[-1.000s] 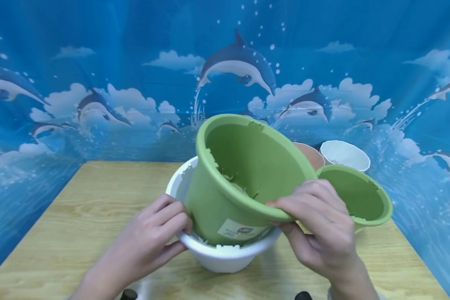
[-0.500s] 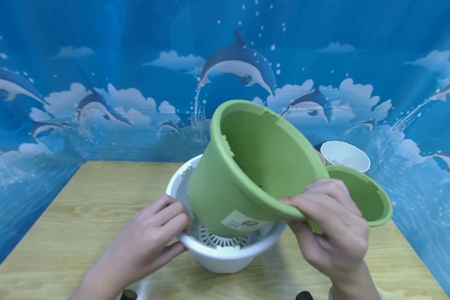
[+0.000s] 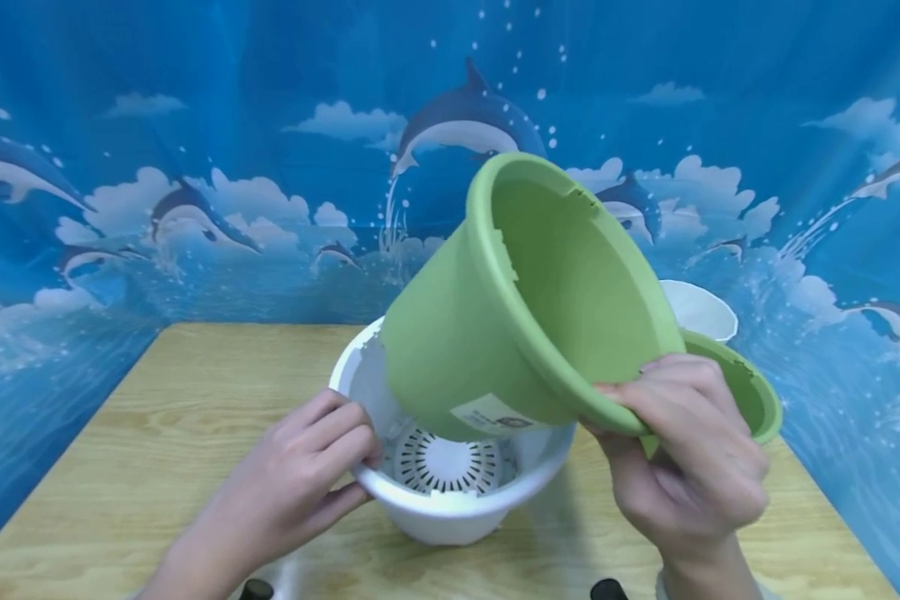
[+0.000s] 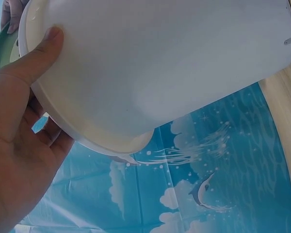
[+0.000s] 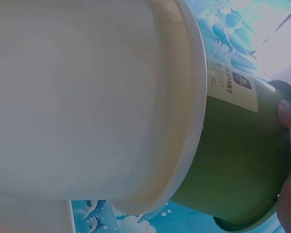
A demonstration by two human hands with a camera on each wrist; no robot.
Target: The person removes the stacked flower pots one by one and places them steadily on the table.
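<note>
A white plastic pot [image 3: 457,525] with a slotted bottom stands upright on the table. My left hand [image 3: 307,467] grips its left rim, thumb on the outer wall in the left wrist view and fingers over the rim. A green plastic pot [image 3: 450,333] with a white label [image 3: 491,414] is tilted toward the right, its lower end still inside the mouth of the white pot. With thumb and fingers, my right hand [image 3: 690,450] pinches the green pot's near right rim. In the right wrist view the green pot [image 5: 233,155] rises past the white rim.
Behind my right hand stands a second green pot [image 3: 767,400], partly hidden. A white faceted pot [image 3: 701,310] sits at the back right. The wooden table [image 3: 217,400] meets a blue dolphin-print curtain [image 3: 270,83]. Two black objects [image 3: 257,590] show at the bottom edge.
My right hand has raised the green pot up and to the right, tilting it further. The white pot's slotted bottom has come into view. My left hand has stayed on the white rim.
</note>
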